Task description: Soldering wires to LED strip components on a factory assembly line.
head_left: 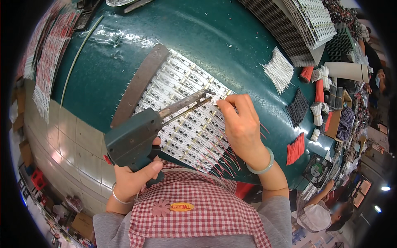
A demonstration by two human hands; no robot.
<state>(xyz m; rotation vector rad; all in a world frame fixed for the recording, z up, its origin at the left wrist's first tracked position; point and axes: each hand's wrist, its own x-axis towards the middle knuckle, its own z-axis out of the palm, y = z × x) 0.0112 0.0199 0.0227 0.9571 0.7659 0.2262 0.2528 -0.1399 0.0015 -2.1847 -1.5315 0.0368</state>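
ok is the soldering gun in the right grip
No, the left grip holds the green soldering gun, while the right grip is near its tip.

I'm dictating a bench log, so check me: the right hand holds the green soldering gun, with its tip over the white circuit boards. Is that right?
Not quite: the head view shows the left hand holding the green soldering gun; the right hand is beside the tip, which is indeed over the white circuit boards.
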